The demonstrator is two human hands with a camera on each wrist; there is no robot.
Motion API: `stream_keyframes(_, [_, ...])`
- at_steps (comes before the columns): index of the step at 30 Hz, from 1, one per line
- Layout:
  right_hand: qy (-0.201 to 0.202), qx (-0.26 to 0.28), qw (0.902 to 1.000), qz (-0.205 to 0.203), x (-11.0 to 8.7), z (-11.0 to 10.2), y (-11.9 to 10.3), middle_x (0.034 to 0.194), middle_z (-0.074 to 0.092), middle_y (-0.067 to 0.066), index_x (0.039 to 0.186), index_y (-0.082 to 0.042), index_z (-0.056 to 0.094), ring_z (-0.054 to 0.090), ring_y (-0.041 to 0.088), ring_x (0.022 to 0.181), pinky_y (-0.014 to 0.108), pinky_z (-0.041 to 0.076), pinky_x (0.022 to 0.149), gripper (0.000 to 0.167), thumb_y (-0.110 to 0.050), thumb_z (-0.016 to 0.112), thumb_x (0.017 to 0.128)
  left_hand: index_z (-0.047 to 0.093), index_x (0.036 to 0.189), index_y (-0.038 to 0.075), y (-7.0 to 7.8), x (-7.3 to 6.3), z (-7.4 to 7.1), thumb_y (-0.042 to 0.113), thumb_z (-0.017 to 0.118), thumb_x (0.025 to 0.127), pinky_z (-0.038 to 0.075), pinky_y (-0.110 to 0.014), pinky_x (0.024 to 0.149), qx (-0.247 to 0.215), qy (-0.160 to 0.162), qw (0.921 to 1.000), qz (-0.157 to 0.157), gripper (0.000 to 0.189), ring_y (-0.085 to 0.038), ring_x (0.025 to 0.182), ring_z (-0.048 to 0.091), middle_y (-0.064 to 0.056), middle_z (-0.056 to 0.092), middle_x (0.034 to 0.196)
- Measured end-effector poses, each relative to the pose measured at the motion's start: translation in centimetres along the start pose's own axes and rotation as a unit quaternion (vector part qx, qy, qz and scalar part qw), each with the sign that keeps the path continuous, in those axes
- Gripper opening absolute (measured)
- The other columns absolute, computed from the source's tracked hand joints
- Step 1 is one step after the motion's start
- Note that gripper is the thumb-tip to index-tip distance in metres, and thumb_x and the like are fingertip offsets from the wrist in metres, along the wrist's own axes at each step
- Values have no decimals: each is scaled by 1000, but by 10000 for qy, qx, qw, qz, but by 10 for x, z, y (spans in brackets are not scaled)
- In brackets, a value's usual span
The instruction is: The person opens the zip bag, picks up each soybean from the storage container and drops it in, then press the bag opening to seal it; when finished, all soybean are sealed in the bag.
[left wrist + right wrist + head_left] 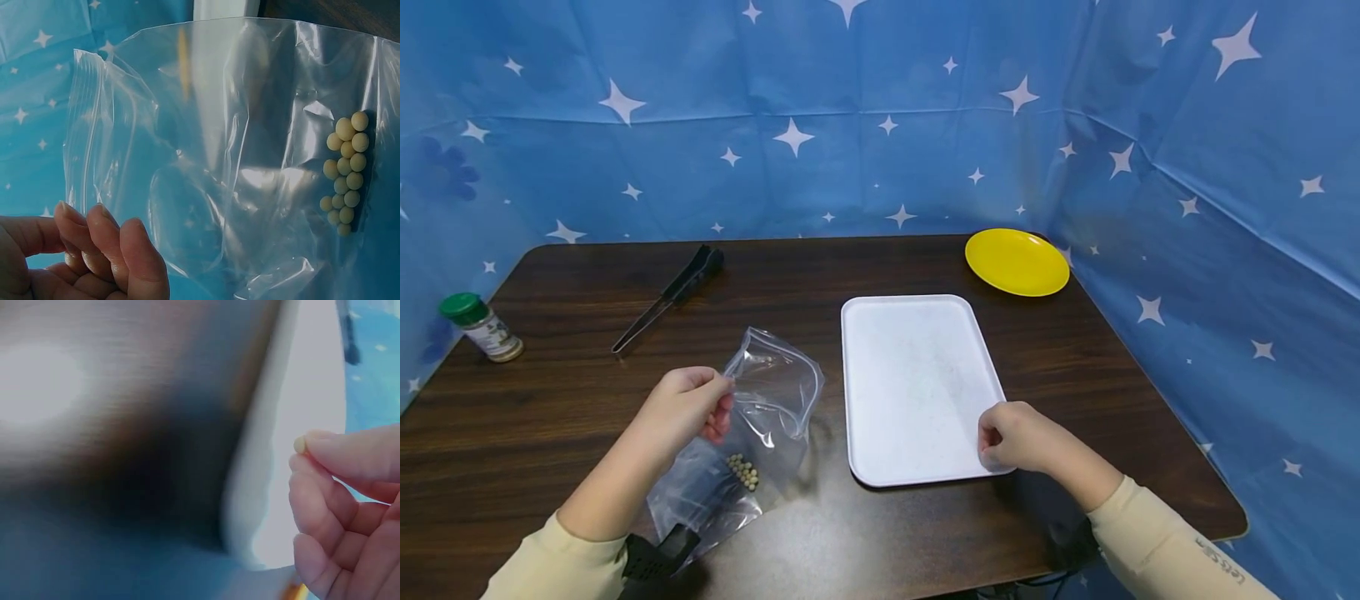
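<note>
My left hand (691, 402) pinches the rim of a clear zip-top bag (778, 383) and holds it up at the left of the table. Pale yellow soybeans (345, 167), several of them, lie gathered low in the bag. Between thumb and forefinger, my right hand (1021, 435) pinches a single soybean (300, 445), which shows only in the right wrist view. That hand is over the near right corner of a white tray (917, 383). The tray's visible surface carries no soybeans.
Black-handled tongs (670, 296) lie at the back left. A green-capped spice jar (482, 327) stands on the left side. At the back right corner is a yellow plate (1017, 262). A blue star-printed curtain (850, 167) surrounds the brown table (790, 275).
</note>
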State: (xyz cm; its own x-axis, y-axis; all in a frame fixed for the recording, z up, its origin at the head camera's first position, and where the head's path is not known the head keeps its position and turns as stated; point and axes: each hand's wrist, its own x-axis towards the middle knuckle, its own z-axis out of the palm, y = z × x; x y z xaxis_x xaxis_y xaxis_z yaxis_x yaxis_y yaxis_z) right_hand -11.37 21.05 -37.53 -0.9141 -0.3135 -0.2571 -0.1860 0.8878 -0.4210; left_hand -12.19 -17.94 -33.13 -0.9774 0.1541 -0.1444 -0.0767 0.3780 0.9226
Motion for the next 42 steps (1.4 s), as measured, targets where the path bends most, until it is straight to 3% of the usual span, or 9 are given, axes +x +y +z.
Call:
stream_keyframes(5, [217,230,9995,15,12,-37,-16,68,55,1,76,-10,63,49,17,64,28,45,57,10,-5,70,82,50,78,-6,-3,0,-2,13,42,97,53,-34,52,-29,2,10000,18,28,-17,50,52,-6,50,57])
stream_keyframes(10, [808,495,9953,-172,23,-78,-43,75,58,4,84,-7,64,51,21,69,30,47,62,4,-9,68,85,50,76,-5,-3,0,-2,13,42,96,52,-34,51,-48,8,10000,13,28,-17,50,52,-6,51,57])
stream_keyframes(17, [1596,878,9774,-1068,47,-104,-110,80,60,5,87,-8,65,51,23,72,31,47,63,5,-12,67,87,50,74,-3,-5,-2,-4,12,43,95,51,-32,49,-158,35,9999,39,27,-16,51,52,-6,50,55])
stream_keyframes(22, [1568,915,9649,-1896,73,-92,-163,79,59,1,87,-9,65,52,19,72,29,47,64,4,-12,66,87,49,73,-3,-5,-4,-8,10,44,94,50,-31,49,-276,147,9995,-23,25,-16,50,51,-7,50,55])
stream_keyframes(26, [1277,805,9561,-2510,93,-70,-198,77,61,0,84,-9,65,56,14,70,25,47,65,3,-10,67,86,48,73,-3,-6,-4,-9,9,43,93,50,-30,48,-345,179,9992,-6,24,-16,50,51,-7,49,55])
stream_keyframes(29, [1006,604,9551,-2719,105,-52,-215,76,62,-1,82,-9,64,57,11,70,22,47,65,4,-9,67,86,48,73,-3,-7,-4,-10,8,43,92,50,-30,48,-424,186,9989,-5,23,-16,49,51,-7,49,55])
stream_keyframes(36, [1013,-357,9498,-2939,114,-21,-226,77,56,0,80,-9,63,52,13,73,20,44,64,8,-1,63,83,48,73,-2,-8,-5,-8,10,44,94,50,-31,48,-637,182,9977,-124,24,-15,49,51,-6,49,56])
stream_keyframes(42, [1070,-375,9482,-2967,117,-11,-229,76,56,-1,80,-9,65,50,12,71,20,43,62,13,2,60,83,48,73,-2,-10,-6,-9,9,44,93,50,-31,47,-724,225,9970,-121,23,-15,49,51,-6,48,56])
